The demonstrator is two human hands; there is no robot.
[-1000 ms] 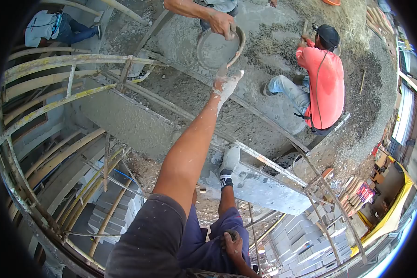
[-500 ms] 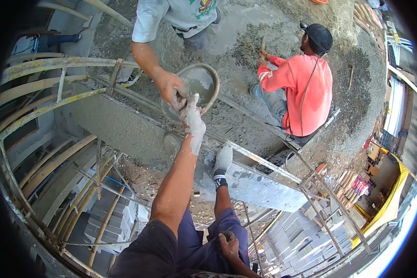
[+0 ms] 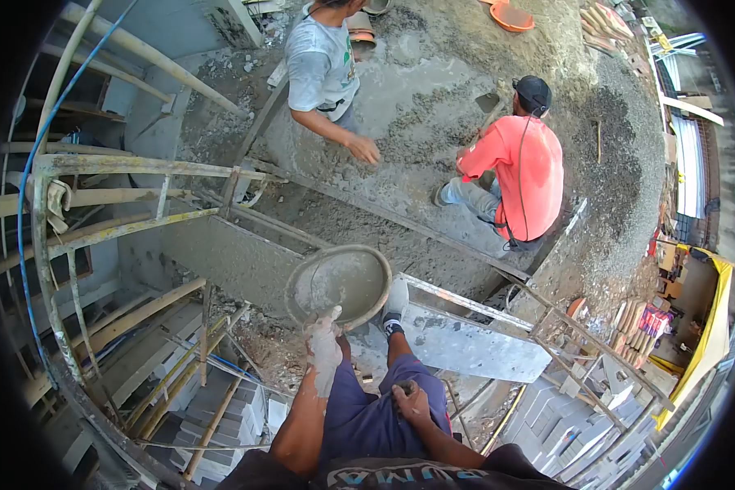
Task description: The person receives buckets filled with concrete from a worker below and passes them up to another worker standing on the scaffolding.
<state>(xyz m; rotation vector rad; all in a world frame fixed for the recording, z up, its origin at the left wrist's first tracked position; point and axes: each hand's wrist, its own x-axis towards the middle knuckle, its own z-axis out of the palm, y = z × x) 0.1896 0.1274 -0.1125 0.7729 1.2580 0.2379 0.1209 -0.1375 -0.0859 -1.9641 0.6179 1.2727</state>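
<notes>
My left hand (image 3: 324,341), coated in grey cement, grips the near rim of a round bucket (image 3: 389,286). Wet cement mix (image 3: 347,282) lies inside it. The bucket is close to my knees, above the plank and my shoe (image 3: 396,298). My right hand (image 3: 412,402) rests on my thigh with its fingers curled; whether anything is in them is hidden. A co-worker in a grey shirt (image 3: 322,69) stands across from me, with a hand (image 3: 363,149) held out and apart from the bucket.
A co-worker in a red shirt (image 3: 524,167) crouches by the wet concrete (image 3: 408,90). Wooden scaffold poles (image 3: 131,163) rise at left, and a metal rail (image 3: 465,302) crosses ahead. Grey blocks (image 3: 559,433) are stacked below. An orange basin (image 3: 512,16) lies farther off.
The bucket has come toward me in my left hand, away from the co-worker in grey, whose hand has drawn back from it. My right hand stays on my thigh.
</notes>
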